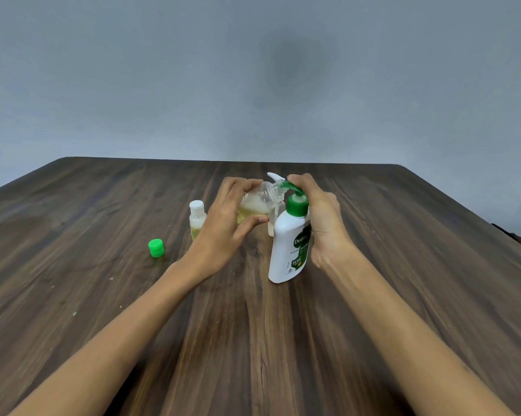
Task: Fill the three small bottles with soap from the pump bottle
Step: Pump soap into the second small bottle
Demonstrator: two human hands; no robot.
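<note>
A white pump bottle (287,250) with a green collar and pump head stands upright at the table's middle. My right hand (319,217) rests over the pump head, fingers curled on it. My left hand (232,223) holds a clear small bottle (257,202), tilted, its open neck up against the green nozzle; yellowish soap fills its lower part. A second small bottle (196,217) with a white cap stands to the left, with soap in it. Another white bottle (273,225) with a pointed white top stands behind the pump bottle, mostly hidden.
A loose green cap (156,247) lies on the dark wooden table (253,340), left of my left wrist. A plain grey wall rises behind the table's far edge. A dark object shows at the right edge.
</note>
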